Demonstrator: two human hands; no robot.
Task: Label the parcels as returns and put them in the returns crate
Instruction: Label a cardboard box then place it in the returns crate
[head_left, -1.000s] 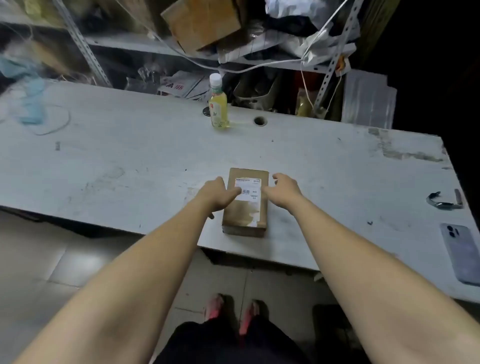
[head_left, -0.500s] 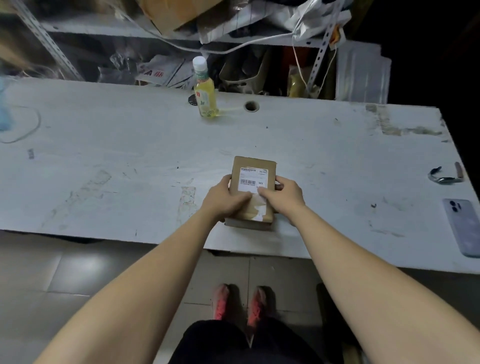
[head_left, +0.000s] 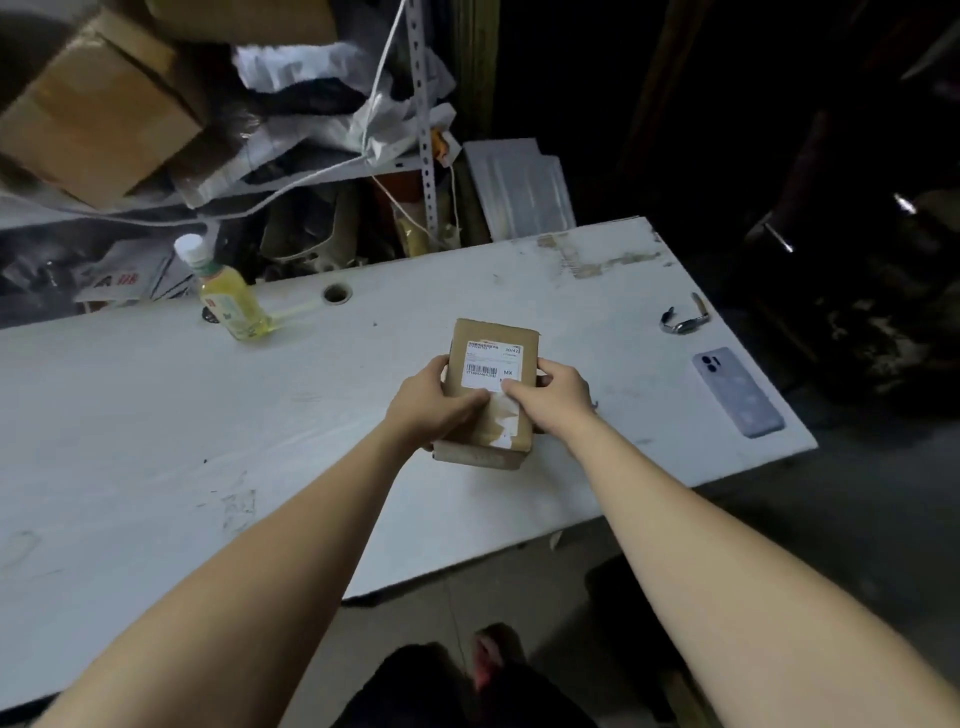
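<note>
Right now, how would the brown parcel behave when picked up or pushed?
The parcel is probably stiff: its cardboard edges look square where the left hand and right hand grip it. Flat faces suggest sliding, not rolling. Weight is hard to judge.

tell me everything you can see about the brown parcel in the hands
The parcel is a flat brown cardboard box, lying label-up over the white table. A white barcode label marked MX sits on its far half; torn white remnants mark the near half. The left hand and right hand grip its sides, thumbs on top. Lifted or resting: unclear.
</note>
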